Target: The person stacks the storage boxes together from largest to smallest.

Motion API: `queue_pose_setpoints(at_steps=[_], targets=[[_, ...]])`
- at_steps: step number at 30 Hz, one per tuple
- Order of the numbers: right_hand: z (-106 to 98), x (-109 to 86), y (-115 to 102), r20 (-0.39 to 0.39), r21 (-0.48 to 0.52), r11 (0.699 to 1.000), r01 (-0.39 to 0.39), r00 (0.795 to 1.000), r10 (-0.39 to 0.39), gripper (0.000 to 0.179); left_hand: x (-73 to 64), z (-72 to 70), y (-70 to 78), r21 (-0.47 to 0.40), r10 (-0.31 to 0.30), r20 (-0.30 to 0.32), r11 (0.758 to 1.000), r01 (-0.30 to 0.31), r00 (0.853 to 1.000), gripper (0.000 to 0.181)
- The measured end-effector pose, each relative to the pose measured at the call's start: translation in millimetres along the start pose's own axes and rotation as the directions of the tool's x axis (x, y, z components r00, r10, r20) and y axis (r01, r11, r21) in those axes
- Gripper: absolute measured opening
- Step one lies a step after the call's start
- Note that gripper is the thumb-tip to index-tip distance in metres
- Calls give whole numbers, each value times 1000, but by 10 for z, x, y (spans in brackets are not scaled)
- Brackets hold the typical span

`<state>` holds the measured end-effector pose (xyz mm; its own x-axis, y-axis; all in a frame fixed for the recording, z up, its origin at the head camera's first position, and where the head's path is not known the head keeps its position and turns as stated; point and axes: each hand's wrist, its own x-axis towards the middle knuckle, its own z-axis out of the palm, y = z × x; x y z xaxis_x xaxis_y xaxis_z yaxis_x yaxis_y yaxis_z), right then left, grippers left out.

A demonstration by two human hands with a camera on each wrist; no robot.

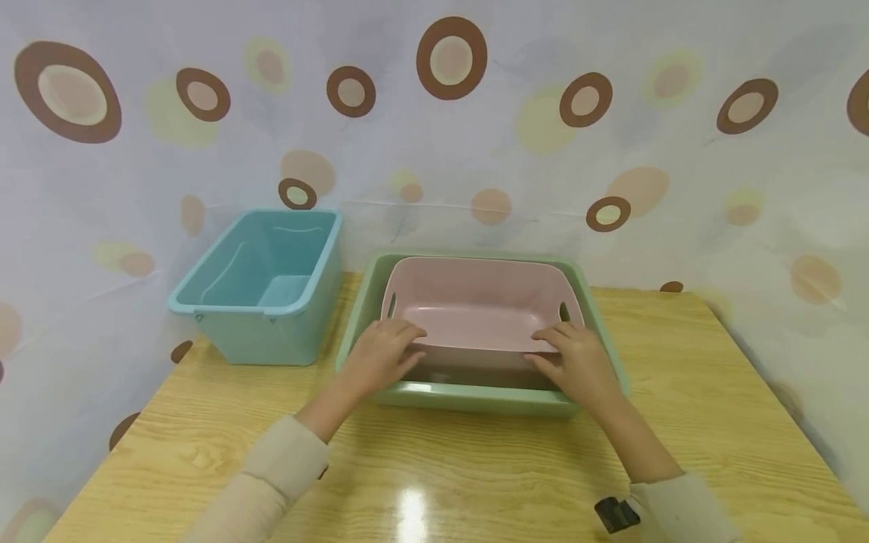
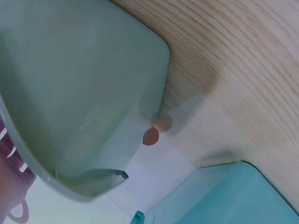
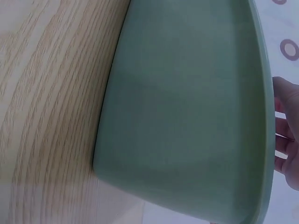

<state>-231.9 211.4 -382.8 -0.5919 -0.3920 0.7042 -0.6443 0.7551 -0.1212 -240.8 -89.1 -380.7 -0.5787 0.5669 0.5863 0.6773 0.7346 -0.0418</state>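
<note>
Nearest to me, both of my sleeves came in over the wooden table (image 1: 475,483), and a small black clip (image 1: 616,514) sat at my right cuff. Just beyond them stood the green bin (image 1: 475,397), my landmark for everything else. My left hand (image 1: 382,353) lay over the near-left part of the pink basket (image 1: 482,305) that sat nested inside the green bin, fingers bent down over the basket's near rim. My right hand (image 1: 577,358) did the same at the near-right, fingers lightly curled over that rim. From the head view I judged both to be gripping the rim rather than merely resting on it. The wrist views showed mostly the green bin's outer wall and only fingertips at the edge.

The pink basket was tilted inside the green bin, its near edge raised and a dark gap beneath it. I judged the step in hand to be moving the pink basket in or out of the green bin, though I could not tell which. Whichever it was, the next move called for both hands to keep level and the basket's corners clear of the bin's walls.

Left of the green bin and slightly farther stood the blue bin (image 1: 261,302), apart from it. Behind all hung a spotted curtain (image 1: 611,136).
</note>
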Motion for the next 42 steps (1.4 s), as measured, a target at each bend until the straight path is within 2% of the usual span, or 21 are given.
queue_pose_setpoints(at_steps=[6, 13, 20, 27, 31, 33, 38, 42], targets=[[55, 46, -112, -66, 20, 999, 40, 997, -39, 40, -71, -137, -42, 16, 0, -82, 1000, 1, 997, 27], [154, 117, -285, -112, 34, 997, 76, 991, -72, 48, -210, -287, -154, 87, -42, -144, 995, 54, 989, 38], [256, 184, -479, -83, 63, 996, 59, 995, -54, 55, -394, -403, -304, 130, -73, -206, 986, 101, 976, 43], [366, 264, -637, -79, 82, 995, 54, 996, -48, 57, -620, -495, -495, 159, -73, -270, 980, 119, 960, 45], [433, 319, -731, -89, 102, 993, 54, 995, -45, 58, -741, -570, -592, 164, -90, -308, 976, 146, 947, 61], [460, 350, -779, -97, 118, 992, 51, 994, -40, 58, -792, -610, -636, 165, -100, -328, 973, 161, 939, 62], [523, 438, -895, -102, 153, 987, 38, 995, -22, 59, -913, -710, -757, 188, -128, -344, 961, 202, 930, 61], [592, 500, -983, -72, 179, 984, 16, 997, -3, 59, -982, -784, -882, 206, -156, -357, 948, 240, 921, 63]])
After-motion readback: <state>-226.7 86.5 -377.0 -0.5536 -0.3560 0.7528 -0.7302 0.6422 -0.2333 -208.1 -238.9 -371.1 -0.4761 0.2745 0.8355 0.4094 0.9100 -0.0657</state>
